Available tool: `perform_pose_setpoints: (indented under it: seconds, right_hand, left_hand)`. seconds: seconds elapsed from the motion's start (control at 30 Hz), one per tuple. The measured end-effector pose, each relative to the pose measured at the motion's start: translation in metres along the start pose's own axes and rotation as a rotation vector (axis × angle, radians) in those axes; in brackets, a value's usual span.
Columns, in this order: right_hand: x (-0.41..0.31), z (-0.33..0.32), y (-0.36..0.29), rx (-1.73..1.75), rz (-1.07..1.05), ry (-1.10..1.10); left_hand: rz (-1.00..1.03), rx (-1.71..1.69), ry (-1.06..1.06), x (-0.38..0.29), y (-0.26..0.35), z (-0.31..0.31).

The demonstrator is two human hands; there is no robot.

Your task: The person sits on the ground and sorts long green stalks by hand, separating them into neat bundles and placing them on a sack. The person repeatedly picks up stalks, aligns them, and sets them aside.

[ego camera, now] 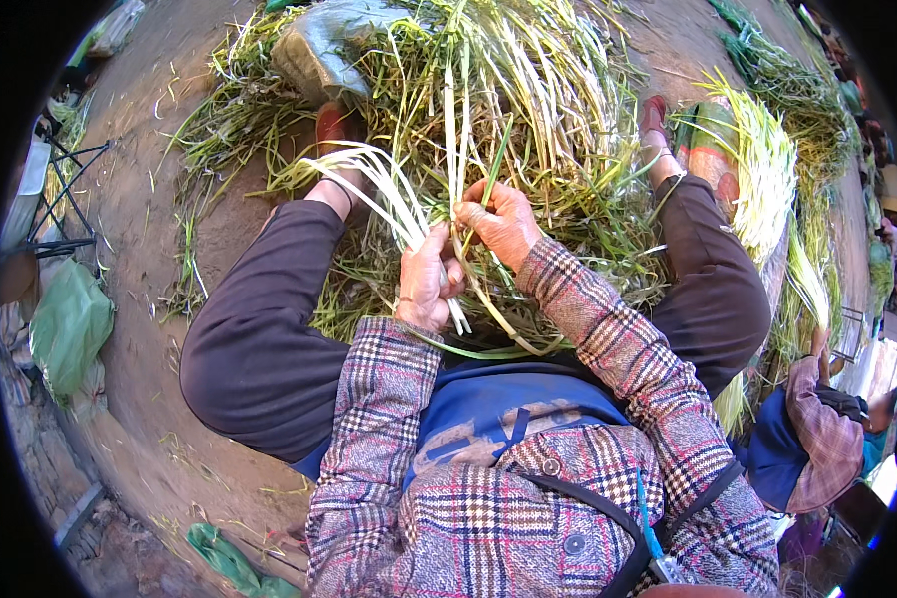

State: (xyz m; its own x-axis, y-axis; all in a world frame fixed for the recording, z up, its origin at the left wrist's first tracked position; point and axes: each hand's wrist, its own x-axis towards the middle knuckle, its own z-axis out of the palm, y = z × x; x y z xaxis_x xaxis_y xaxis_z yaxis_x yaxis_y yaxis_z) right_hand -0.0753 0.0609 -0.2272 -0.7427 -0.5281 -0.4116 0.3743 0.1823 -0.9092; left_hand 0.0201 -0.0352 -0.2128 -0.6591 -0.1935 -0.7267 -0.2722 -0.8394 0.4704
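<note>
My left hand (424,282) is closed around a small bunch of white stalks (400,196), which look like garlic shoots or young leeks. Their leafy ends droop to the left and their cut-looking white ends point down past my palm. Thumb and fingers of my right hand (502,223) pinch a longer stalk (454,134) just beside the left fingertips. From that pinch a yellowish strip of leaf (493,310) hangs down and curls towards my lap. Beneath both hands spreads a heap of loose leaves and stalks (568,142).
A plastic sack (321,52) lies on the heap's far side. At right, a thick bundle of pale stalks (766,172) rests beside my knee. Another person (822,433) sits beyond it, holding stalks (809,288). To the left are a green bag (71,325) and a black metal frame (67,190).
</note>
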Motion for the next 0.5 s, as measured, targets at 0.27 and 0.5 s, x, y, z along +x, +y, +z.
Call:
perform_pose_setpoints:
  seconds: [0.27, 0.5]
  right_hand:
    - [-0.027, -0.007, -0.023, -0.112, -0.216, -0.123]
    - [-0.072, -0.033, -0.041, -0.42, -0.252, -0.354]
  left_hand:
    - [-0.052, -0.046, -0.213, -0.013, 0.007, 0.002]
    - [0.1, -0.047, -0.116, -0.017, 0.027, -0.001]
